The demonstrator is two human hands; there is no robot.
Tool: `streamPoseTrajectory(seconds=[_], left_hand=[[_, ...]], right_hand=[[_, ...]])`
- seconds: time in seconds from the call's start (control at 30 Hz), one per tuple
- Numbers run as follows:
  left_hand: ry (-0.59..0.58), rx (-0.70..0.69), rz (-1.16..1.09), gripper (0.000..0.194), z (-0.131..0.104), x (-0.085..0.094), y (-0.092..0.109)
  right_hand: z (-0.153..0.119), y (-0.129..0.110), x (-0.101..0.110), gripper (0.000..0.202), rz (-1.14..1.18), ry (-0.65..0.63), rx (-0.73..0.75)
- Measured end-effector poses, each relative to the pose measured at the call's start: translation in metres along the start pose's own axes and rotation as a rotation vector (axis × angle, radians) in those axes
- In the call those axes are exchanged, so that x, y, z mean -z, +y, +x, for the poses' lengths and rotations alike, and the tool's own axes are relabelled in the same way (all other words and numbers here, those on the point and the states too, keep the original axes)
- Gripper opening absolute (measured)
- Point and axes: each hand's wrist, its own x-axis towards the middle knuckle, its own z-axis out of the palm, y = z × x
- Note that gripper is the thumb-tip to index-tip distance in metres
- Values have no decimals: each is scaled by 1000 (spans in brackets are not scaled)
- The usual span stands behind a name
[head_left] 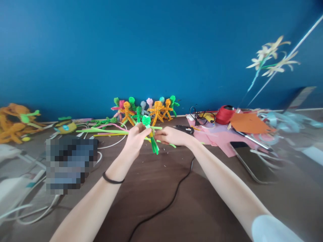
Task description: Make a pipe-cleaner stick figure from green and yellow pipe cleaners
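My left hand [135, 139] is closed around a green pipe-cleaner figure [146, 121], thumb and fingers pinching it just below its coiled head. Loose green ends [154, 148] hang from the figure, with a bit of yellow at its middle. At the figure's right side, the fingers of my right hand [171, 135] are pinched together on its middle; what exactly lies between the fingertips is partly hidden. Light green pipe cleaners [101, 130] lie on the table behind my left hand, and one reaches past beneath my right fingers.
Several coloured pipe-cleaner figures [156, 109] stand along the blue wall. A black cable [174, 198] crosses the table [151, 181]. To the right are pink paper [224, 139], a red spool [225, 115], orange paper [249, 123] and a phone [251, 161]; a blurred-out device [72, 163] lies left.
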Motion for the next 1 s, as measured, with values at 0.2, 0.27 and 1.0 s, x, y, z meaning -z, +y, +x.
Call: streamPoseTrajectory(seconds=[0.2, 0.27, 1.0], left_hand=[[63, -64, 213, 17, 2, 3, -1], [62, -89, 308, 17, 2, 4, 0], [-368, -96, 397, 12, -3, 8, 19]], right_hand=[[-1, -11, -3, 26, -174, 94, -13], [-4, -16, -1, 27, -213, 97, -33], [-12, 14, 27, 34, 32, 169, -15]])
